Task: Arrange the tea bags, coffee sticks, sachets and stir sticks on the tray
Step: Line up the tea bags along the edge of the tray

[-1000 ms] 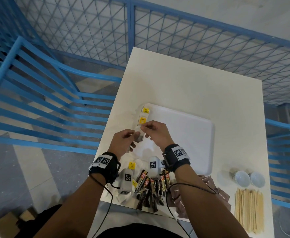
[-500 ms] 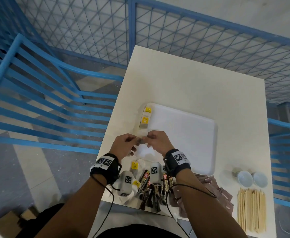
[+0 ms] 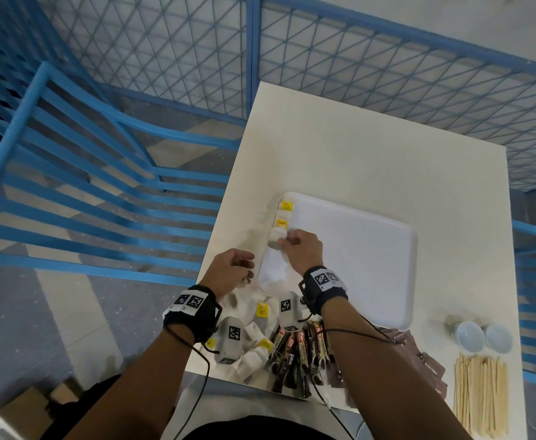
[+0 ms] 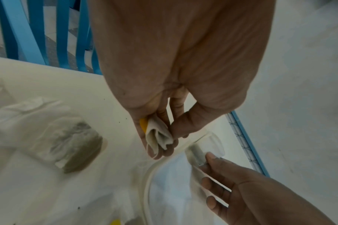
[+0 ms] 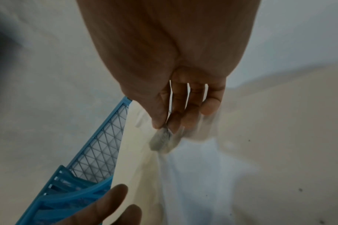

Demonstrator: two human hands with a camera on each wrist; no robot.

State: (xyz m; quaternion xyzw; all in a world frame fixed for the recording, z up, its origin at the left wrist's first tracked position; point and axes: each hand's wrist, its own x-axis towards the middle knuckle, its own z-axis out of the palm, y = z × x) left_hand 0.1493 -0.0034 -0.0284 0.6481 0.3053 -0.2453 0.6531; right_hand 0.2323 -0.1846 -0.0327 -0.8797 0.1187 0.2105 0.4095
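Observation:
The white tray (image 3: 371, 249) lies on the table with two yellow-tagged tea bags (image 3: 284, 214) along its left rim. Just below them my right hand (image 3: 285, 241) pinches a third tea bag (image 3: 275, 241) between thumb and forefinger, low over the rim; the right wrist view shows that tea bag (image 5: 161, 140) hanging from the right hand (image 5: 164, 126). My left hand (image 3: 244, 274) is beside the tray's left edge and grips a folded tea bag (image 4: 158, 137) with a yellow tag. Coffee sticks (image 3: 298, 350), brown sachets (image 3: 425, 360) and stir sticks (image 3: 482, 392) lie near the front edge.
Loose tea bags (image 3: 261, 312) lie between my wrists, one (image 4: 75, 144) close to the left hand. Two small white cups (image 3: 482, 337) stand at the right above the stir sticks. Blue mesh fencing (image 3: 165, 58) surrounds the table.
The two hands have come apart. My right hand has moved forward to the tray's left rim with a tea bag, while the left has drawn back to the left with another.

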